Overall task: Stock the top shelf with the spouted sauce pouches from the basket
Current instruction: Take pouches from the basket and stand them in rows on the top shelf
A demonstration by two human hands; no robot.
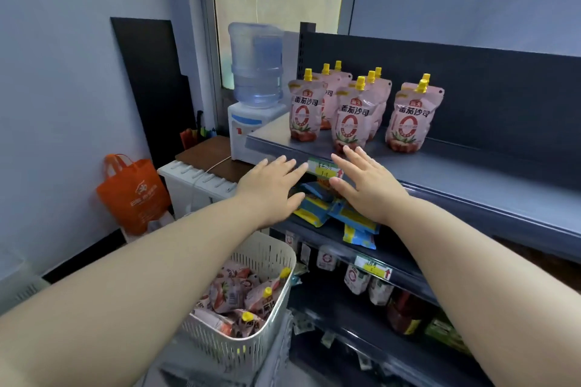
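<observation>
Hovering empty at frame centre, left hand (273,188) and right hand (367,185) sit fingers spread, nothing held, by the top shelf (471,173) front edge. Several pouches (349,116) stand upright on it; more lie heaped in the basket (267,256), lower centre. Probably soft, squashy, slick film: take by the stiff spout neck or top seam.

free: top shelf (490,176) right of the pouches (350,116) | obstacles: pouches at left, back panel (503,88) behind
</observation>
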